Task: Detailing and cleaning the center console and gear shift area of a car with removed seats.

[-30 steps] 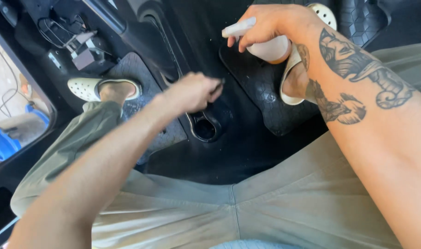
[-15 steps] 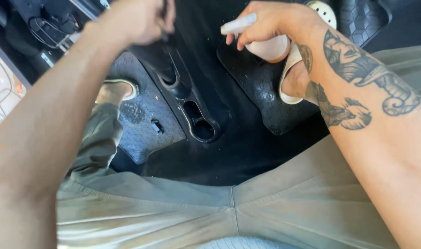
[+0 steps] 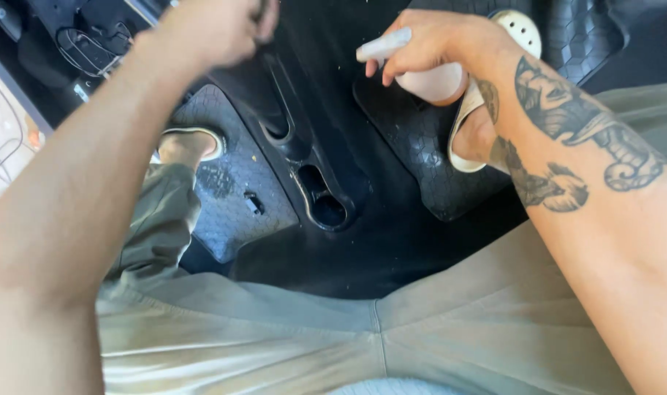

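Note:
My right hand (image 3: 436, 40) grips a white spray bottle (image 3: 425, 73) by its neck, with the nozzle pointing left above a black hex-patterned floor mat (image 3: 436, 157). My left hand (image 3: 216, 25) is closed and raised at the top of the view, over the black centre hump of a car floor (image 3: 326, 197). Something dark may be pinched in its fingers; I cannot tell what. My right forearm carries dark tattoos. I sit in khaki trousers (image 3: 377, 344), and both feet wear white perforated clogs on the mats.
A second hex-patterned mat (image 3: 231, 197) lies at left under my left foot (image 3: 187, 146). Oval slots sit in the centre hump. Pedals and black trim (image 3: 85, 44) fill the top left. A bright open doorway shows at the far left edge.
My left hand has lifted from the centre hump up and away to the top of the view. The right hand with the spray bottle has stayed over the right mat.

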